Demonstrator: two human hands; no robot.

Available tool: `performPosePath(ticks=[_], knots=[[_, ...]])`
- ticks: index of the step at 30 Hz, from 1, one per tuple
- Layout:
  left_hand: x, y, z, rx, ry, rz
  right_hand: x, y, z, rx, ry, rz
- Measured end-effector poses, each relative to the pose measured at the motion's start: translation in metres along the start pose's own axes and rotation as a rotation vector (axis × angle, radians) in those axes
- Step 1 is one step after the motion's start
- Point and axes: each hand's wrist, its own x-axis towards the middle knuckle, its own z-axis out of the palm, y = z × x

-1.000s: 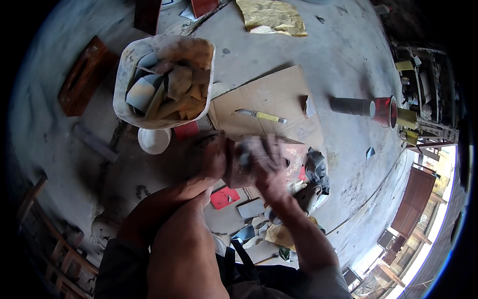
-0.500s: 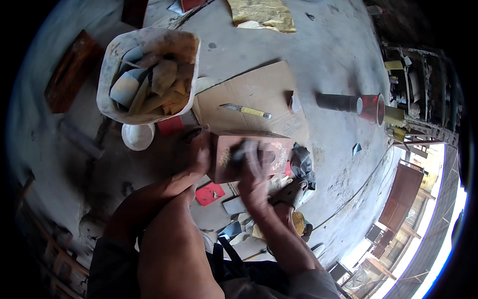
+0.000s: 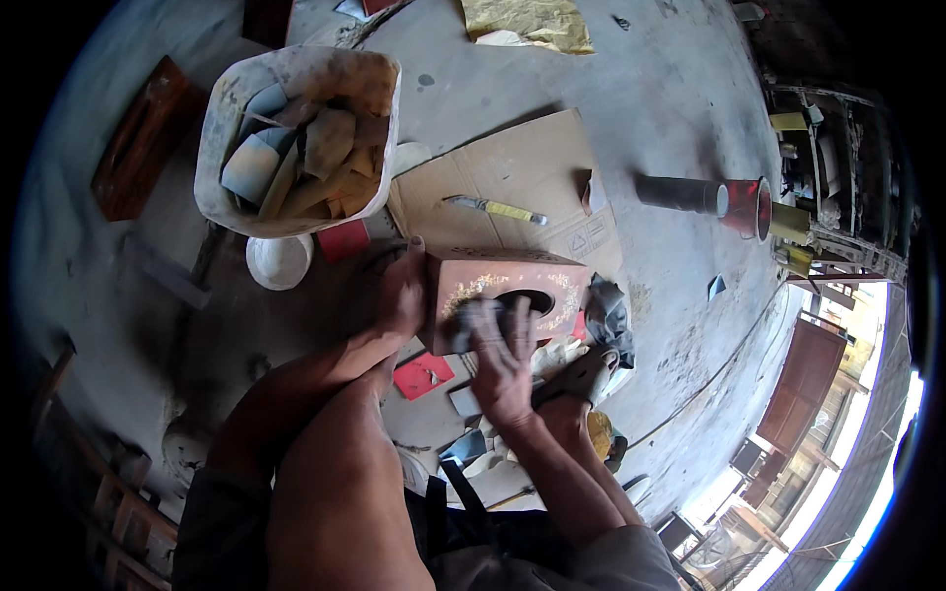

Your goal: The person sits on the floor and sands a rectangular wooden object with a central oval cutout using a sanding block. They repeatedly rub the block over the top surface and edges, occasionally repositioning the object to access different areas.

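Note:
A brown wooden tissue box [image 3: 567, 286], with an oval hole and pale floral decoration on the face toward me, is propped between my legs. My left hand [image 3: 400, 295] grips its left end, thumb up by the top edge; the other fingers are hidden. Against the decorated face my right hand [image 3: 505, 360] presses a dark pad [image 3: 463, 325], blurred and partly covered by the fingers, just left of and below the hole. Beyond the box, a yellow-handled knife [image 3: 495, 209] lies on a flattened cardboard sheet [image 3: 473, 167].
A whitish square tub [image 3: 210, 177] full of sandpaper scraps stands at the far left, a white cup [image 3: 279, 264] beside it. Red sheets [image 3: 424, 375] and other scraps litter the floor near my feet. A dark cylinder [image 3: 680, 195] lies at right, and a brown wooden piece [image 3: 148, 143] far left.
My right hand and the dark pad have slid down and slightly left across the box face, uncovering more of the oval hole. The left hand keeps its hold; the whole view has shifted slightly.

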Motion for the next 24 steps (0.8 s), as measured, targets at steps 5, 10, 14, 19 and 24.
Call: performPosePath(ticks=[5, 10, 14, 19, 24], knots=[[0.012, -0.025, 0.002, -0.134, -0.047, 0.082, -0.010, -0.038, 0.017, 0.133, 0.051, 0.002], [0.002, -0.010, 0.012, -0.156, 0.050, 0.003, -0.037, 0.034, 0.009, -0.029, -0.008, 0.010], [0.001, -0.007, 0.007, -0.066, -0.013, -0.018, -0.042, -0.001, 0.009, 0.149, -0.045, 0.130], [0.004, -0.008, 0.002, -0.128, -0.012, -0.023, -0.041, 0.001, 0.024, 0.171, 0.016, -0.079], [0.005, -0.024, 0.002, -0.045, 0.061, -0.045, -0.052, 0.047, 0.014, -0.043, 0.186, 0.298]])
